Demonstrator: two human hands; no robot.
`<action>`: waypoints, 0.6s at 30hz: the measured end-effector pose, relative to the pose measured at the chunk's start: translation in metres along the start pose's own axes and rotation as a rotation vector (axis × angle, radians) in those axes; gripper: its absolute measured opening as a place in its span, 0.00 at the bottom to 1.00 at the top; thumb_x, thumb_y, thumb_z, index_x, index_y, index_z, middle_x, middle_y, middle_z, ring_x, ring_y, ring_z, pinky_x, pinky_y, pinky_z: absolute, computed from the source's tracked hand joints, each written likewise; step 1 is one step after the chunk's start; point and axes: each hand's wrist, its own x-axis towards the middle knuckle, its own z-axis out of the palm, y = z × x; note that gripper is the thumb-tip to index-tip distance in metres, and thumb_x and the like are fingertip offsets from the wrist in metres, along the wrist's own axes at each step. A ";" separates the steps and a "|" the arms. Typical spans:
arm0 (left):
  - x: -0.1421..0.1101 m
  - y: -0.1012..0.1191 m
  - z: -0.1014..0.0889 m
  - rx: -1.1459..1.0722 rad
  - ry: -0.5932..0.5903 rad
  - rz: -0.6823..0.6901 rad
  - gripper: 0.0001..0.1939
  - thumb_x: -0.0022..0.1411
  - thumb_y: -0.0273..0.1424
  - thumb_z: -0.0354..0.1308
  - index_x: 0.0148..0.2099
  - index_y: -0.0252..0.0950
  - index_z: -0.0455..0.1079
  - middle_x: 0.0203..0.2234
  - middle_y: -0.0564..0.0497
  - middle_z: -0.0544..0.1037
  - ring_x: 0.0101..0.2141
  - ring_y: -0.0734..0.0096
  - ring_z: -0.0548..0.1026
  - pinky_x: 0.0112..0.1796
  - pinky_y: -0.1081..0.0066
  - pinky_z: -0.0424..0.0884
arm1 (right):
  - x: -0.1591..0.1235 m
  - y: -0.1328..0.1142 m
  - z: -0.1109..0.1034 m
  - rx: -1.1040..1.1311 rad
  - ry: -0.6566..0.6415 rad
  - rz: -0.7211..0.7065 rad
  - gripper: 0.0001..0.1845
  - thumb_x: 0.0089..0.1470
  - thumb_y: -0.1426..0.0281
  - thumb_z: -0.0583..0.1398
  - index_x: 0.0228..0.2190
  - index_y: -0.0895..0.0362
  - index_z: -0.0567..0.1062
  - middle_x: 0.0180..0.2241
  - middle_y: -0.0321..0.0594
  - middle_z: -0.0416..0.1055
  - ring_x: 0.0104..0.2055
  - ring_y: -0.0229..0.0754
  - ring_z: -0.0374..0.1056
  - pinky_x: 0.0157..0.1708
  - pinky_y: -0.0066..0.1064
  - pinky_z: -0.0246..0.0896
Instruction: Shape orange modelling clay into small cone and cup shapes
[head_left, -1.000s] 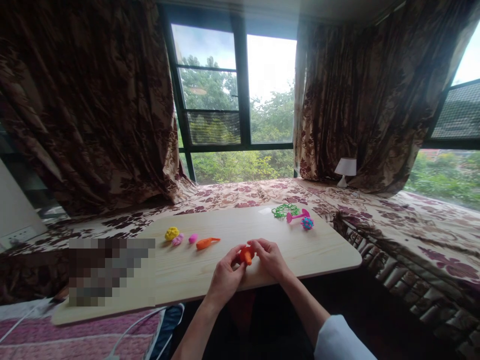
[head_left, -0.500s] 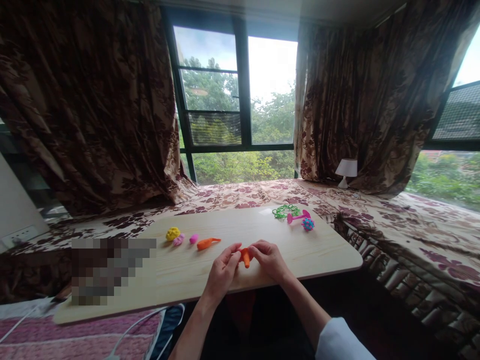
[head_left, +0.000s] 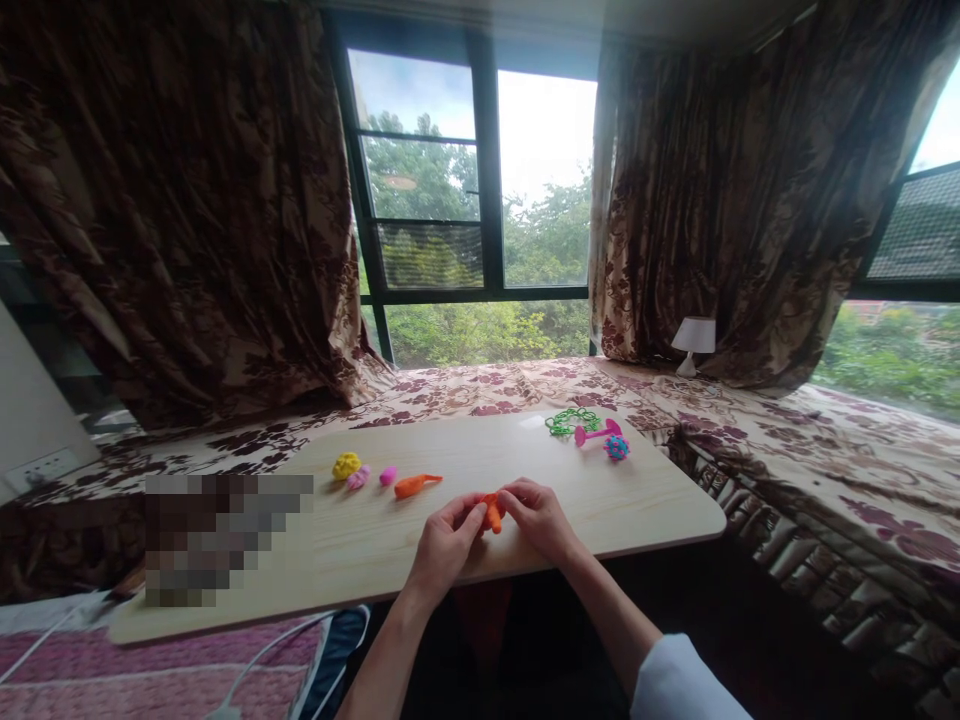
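Both hands (head_left: 442, 548) (head_left: 546, 518) on a small orange piece (head_left: 493, 516)

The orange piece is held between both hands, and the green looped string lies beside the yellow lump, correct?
No: the green looped string lies beside the pink dumbbell-shaped piece, not the yellow lump, as the head view shows. The orange piece is held between left hand and right hand.
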 end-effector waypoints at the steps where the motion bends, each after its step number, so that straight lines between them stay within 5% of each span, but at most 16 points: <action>1: 0.000 0.001 0.000 0.001 -0.009 -0.006 0.15 0.53 0.37 0.53 0.41 0.35 0.72 0.31 0.51 0.77 0.32 0.70 0.72 0.33 0.75 0.66 | 0.000 -0.001 -0.001 -0.003 0.005 -0.008 0.12 0.53 0.69 0.54 0.28 0.58 0.77 0.27 0.38 0.70 0.30 0.37 0.65 0.31 0.26 0.59; 18: -0.002 0.002 0.001 0.000 -0.054 0.005 0.15 0.54 0.36 0.53 0.40 0.34 0.72 0.27 0.51 0.77 0.30 0.70 0.72 0.34 0.73 0.66 | 0.001 -0.003 -0.001 0.058 0.028 0.018 0.12 0.52 0.65 0.55 0.29 0.58 0.76 0.29 0.38 0.69 0.32 0.37 0.65 0.31 0.26 0.60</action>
